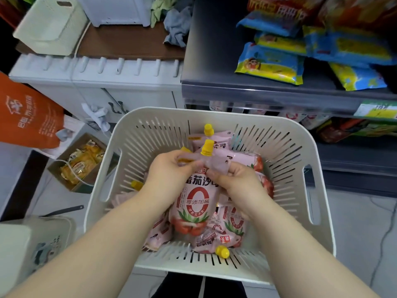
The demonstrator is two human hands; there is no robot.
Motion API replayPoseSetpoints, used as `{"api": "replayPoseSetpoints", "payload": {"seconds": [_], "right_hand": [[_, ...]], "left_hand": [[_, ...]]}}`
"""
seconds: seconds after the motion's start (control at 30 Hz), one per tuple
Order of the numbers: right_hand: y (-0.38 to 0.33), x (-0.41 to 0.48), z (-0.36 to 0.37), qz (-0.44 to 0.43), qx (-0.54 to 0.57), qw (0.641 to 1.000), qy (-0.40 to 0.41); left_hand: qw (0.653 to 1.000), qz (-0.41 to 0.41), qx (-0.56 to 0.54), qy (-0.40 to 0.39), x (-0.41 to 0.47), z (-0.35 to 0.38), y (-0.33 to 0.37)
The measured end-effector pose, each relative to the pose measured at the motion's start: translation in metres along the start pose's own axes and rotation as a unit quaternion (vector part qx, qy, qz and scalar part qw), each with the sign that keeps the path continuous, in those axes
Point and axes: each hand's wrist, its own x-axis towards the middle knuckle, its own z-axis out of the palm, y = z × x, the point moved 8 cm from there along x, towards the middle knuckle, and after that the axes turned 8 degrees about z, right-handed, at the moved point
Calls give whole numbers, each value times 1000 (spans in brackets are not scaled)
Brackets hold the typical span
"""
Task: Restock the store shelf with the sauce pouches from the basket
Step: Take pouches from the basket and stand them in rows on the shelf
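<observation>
A cream slotted basket [120,147] sits right below me, holding several pink sauce pouches with yellow caps. Over its middle, both hands hold one upright pink pouch [196,203] by its top corners. My left hand [169,171] pinches the top left corner, near another yellow cap. My right hand [238,181] grips the top right corner, just below the pouch's yellow spout [208,148]. More pouches [234,224] lie underneath and behind. The grey store shelf [247,87] stands at the upper right; a lower level shows pink pouches [294,116] behind its front rail.
Blue-and-yellow snack bags [270,63] lie on the upper shelf. A white cabinet [96,82] stands at the left, with an orange bag [28,117] and a cardboard box of yellow packets [81,162] on the floor. A second cream container [32,244] is at the lower left.
</observation>
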Motion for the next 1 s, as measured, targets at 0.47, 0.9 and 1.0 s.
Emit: {"api": "replayPoseSetpoints", "payload": {"seconds": [0.47, 0.9, 1.0], "right_hand": [[-10, 34, -39, -4, -488, 864, 122], [2, 46, -32, -22, -701, 704, 113], [1, 45, -33, -35, -703, 700, 119]], "left_hand": [[994, 25, 107, 21, 7, -24, -5], [992, 42, 118, -6, 12, -16, -10], [990, 51, 130, -19, 15, -14, -8]]}}
